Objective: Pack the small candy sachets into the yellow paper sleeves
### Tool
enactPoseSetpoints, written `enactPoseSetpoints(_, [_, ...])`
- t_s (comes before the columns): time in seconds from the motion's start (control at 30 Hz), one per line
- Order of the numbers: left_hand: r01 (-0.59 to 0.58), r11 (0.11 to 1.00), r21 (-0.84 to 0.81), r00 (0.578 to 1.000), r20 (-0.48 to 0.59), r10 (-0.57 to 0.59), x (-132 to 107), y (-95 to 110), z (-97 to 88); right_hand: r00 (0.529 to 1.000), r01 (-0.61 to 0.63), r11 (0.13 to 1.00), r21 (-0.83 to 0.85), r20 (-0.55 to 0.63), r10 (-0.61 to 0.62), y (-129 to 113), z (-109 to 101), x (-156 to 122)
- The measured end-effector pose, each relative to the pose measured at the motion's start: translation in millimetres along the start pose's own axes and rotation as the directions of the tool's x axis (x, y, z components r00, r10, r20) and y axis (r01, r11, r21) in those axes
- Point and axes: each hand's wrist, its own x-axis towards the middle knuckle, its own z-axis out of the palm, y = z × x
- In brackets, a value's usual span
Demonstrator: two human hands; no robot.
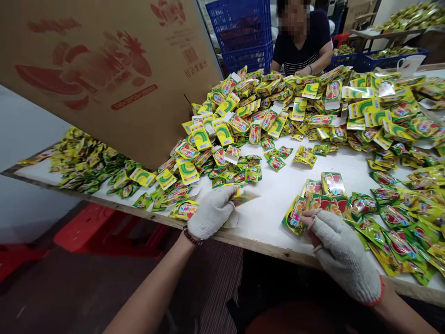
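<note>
My left hand, in a white glove with bare fingertips, is closed on a small yellow-and-green candy box just above the table's front edge. Motion blurs the box's right end, and a pale flap shows beneath. My right hand, gloved likewise, has its fingers curled at a green candy packet with a watermelon picture. Its thumb is partly hidden under the fingers. Beside those fingers stands a small group of green boxes, and loose candy packets spread to the right.
A big heap of yellow-and-green boxes covers the table's far side. At left, a large cardboard carton tilts over more packets. Across the table a person sits near blue crates. Red stools stand below.
</note>
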Motion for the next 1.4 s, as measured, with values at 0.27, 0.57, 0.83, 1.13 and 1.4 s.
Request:
enactPoseSetpoints(0.27, [0.41,0.267,-0.872,0.83,0.478,0.286,-25,86,66.3,0.886,-0.449,0.676,0.584,0.388,0.253,-16,-10,25])
enactPoseSetpoints(0.57, [0.061,0.541,-0.839,0.994,0.003,-0.109,-27,79,96.6,0.786,-0.619,0.733,0.284,0.236,0.572,-9,-3,13])
enactPoseSetpoints(0.83, [0.013,0.661,-0.751,0.992,-0.073,-0.103,-38,80,109.1,0.843,-0.512,0.755,0.41,0.072,0.533,3,15,-19])
enactPoseSetpoints(1.13, [0.032,0.574,-0.818,0.995,0.083,0.063,-17,78,92.1,0.916,-0.398,0.874,0.28,0.174,0.362,4,0,-4])
enactPoseSetpoints(1.4, [-0.121,0.623,-0.772,0.984,-0.008,0.181,-7,73,90.3,0.919,-0.394,0.863,0.315,0.137,0.369,5,1,-5])
